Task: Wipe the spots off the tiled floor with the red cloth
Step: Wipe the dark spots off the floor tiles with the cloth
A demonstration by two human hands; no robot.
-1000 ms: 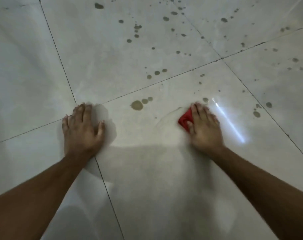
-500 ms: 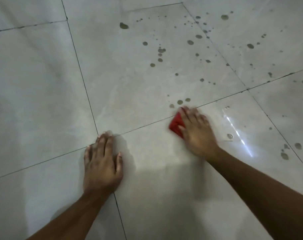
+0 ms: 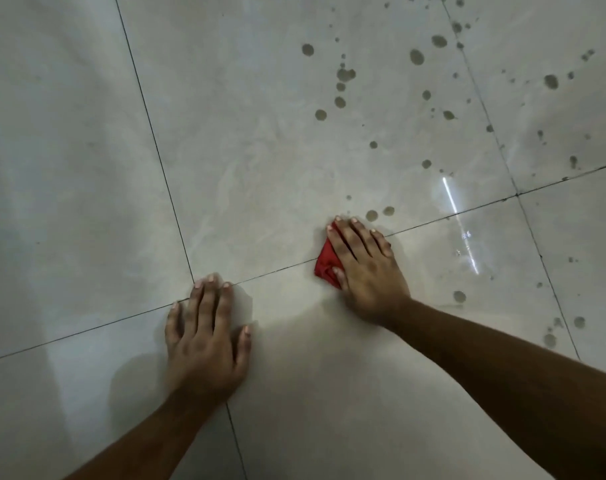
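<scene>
My right hand [image 3: 367, 268] presses flat on a folded red cloth [image 3: 325, 263], which lies on the pale tiled floor [image 3: 246, 140] across a dark grout line. Only the cloth's left part shows; the rest is under my palm and fingers. Two dark spots [image 3: 379, 213] sit just beyond my fingertips. Several more spots [image 3: 344, 76] scatter over the tile farther ahead and to the right. My left hand [image 3: 208, 336] lies flat on the floor, fingers spread, holding nothing, near a grout crossing at lower left of the cloth.
Dark grout lines [image 3: 156, 150] divide the large glossy tiles. A bright streak of reflected light [image 3: 459, 223] lies right of the cloth. More spots [image 3: 460, 296] dot the tile to the right of my right forearm.
My right hand has slid the cloth forward over the grout line, and the larger spots near it are gone. The view has shifted; my left hand stays planted.
</scene>
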